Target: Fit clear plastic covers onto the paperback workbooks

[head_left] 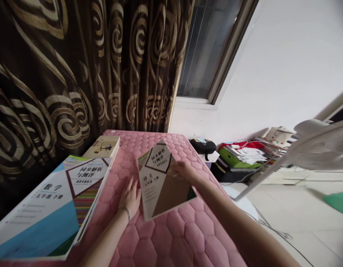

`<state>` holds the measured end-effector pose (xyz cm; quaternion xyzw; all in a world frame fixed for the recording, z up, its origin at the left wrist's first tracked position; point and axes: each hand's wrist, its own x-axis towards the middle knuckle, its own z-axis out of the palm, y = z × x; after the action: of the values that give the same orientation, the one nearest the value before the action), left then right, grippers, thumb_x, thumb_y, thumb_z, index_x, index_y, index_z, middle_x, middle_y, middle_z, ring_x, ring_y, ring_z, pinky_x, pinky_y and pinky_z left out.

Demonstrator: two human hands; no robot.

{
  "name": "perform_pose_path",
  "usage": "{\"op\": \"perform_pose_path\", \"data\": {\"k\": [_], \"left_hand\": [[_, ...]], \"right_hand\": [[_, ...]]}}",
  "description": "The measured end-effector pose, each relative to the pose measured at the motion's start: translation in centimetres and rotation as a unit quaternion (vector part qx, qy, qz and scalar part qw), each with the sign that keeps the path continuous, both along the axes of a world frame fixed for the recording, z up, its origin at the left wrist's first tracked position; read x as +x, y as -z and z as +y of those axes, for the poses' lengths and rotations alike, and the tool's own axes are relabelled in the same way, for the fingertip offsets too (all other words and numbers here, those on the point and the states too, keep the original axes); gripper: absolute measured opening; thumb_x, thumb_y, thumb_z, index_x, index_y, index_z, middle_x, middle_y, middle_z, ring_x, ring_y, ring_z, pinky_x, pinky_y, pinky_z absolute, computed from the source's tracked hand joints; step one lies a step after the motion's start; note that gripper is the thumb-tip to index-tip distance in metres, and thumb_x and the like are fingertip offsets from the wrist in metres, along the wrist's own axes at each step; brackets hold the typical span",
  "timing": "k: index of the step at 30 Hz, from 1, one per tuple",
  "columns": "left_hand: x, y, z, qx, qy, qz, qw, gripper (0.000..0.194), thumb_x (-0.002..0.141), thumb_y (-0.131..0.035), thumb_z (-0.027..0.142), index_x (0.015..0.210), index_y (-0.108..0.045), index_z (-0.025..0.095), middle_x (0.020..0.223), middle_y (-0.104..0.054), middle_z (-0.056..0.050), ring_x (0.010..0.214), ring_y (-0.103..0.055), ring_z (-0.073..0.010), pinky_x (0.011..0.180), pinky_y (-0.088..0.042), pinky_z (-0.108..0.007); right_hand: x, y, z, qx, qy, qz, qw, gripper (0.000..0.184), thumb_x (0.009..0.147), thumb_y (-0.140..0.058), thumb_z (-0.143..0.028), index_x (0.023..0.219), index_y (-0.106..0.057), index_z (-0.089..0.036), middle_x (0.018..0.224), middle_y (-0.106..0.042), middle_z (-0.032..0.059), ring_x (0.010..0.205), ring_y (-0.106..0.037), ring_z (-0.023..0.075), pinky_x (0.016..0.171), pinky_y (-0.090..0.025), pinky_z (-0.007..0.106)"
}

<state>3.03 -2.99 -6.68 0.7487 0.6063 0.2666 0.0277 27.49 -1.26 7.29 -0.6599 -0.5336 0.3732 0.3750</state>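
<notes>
My right hand [184,172] grips the upper right edge of a workbook [152,185] with a white and brown cover and Chinese lettering. The workbook is tilted over the pink quilted mattress [166,244]. My left hand [130,198], with a band on its wrist, lies open just left of the workbook, fingers stretched over the mattress; whether it touches the book's edge I cannot tell. Further left lies a stack of workbooks [49,207], the top one white and blue. Behind that stack is a tan book [102,146] with a small picture on its cover.
A patterned brown curtain [132,66] hangs along the left and back, beside a window [207,48]. To the right stand a white fan [321,144], a black case [203,145] and piles of papers and bags [243,154]. Cables [271,226] trail on the tiled floor.
</notes>
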Motion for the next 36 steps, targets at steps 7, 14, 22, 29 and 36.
{"op": "perform_pose_path", "data": {"k": [7,14,22,29,36], "left_hand": [[-1.6,-0.7,0.4,0.059,-0.096,-0.123,0.986,0.037,0.086,-0.041,0.023,0.116,-0.059,0.011,0.131,-0.053,-0.018,0.123,-0.051,-0.0262,0.106,-0.042,-0.043],[-4.5,-0.7,1.9,0.036,-0.178,-0.276,0.944,0.037,0.081,-0.034,0.015,0.106,-0.06,0.009,0.11,-0.064,-0.018,0.108,-0.059,-0.0234,0.097,-0.048,-0.039],[-4.2,-1.9,1.1,-0.077,0.098,-0.321,0.939,0.031,0.084,-0.05,0.036,0.105,-0.064,0.018,0.116,-0.067,-0.01,0.114,-0.059,-0.0219,0.102,-0.045,-0.042],[-4.0,-2.6,-0.3,-0.16,0.251,-0.064,0.953,0.064,0.06,-0.078,0.026,0.122,-0.061,0.029,0.145,-0.047,-0.004,0.14,-0.03,-0.0288,0.114,-0.028,-0.052],[-4.2,-3.2,0.0,-0.187,0.224,-0.091,0.952,0.055,0.069,-0.068,0.022,0.123,-0.06,0.025,0.142,-0.05,-0.004,0.138,-0.036,-0.022,0.115,-0.03,-0.045]], "right_hand": [[-0.5,-6.8,-0.3,0.21,-0.037,-0.424,0.88,0.025,0.091,-0.042,-0.021,0.107,-0.06,-0.019,0.08,-0.067,0.0074,0.072,-0.062,0.0187,0.068,-0.048,0.029],[-0.8,6.7,-3.6,0.275,-0.299,-0.567,0.716,0.043,0.091,-0.031,-0.011,0.128,-0.055,-0.013,0.125,-0.059,0.0203,0.102,-0.062,0.0276,0.068,-0.055,0.035],[0.6,11.8,-5.3,0.394,-0.291,-0.586,0.645,0.037,0.091,-0.04,-0.008,0.124,-0.056,-0.01,0.122,-0.061,0.0201,0.107,-0.061,0.0274,0.071,-0.057,0.035],[2.2,10.3,-5.8,0.32,-0.344,-0.463,0.751,0.046,0.091,-0.053,-0.038,0.129,-0.055,-0.012,0.13,-0.058,0.0157,0.12,-0.055,0.0268,0.098,-0.05,0.04],[3.3,9.4,-6.4,0.229,-0.319,-0.362,0.845,0.036,0.093,-0.051,-0.03,0.126,-0.06,-0.02,0.128,-0.061,0.0069,0.12,-0.056,0.0191,0.102,-0.046,0.033]]}}
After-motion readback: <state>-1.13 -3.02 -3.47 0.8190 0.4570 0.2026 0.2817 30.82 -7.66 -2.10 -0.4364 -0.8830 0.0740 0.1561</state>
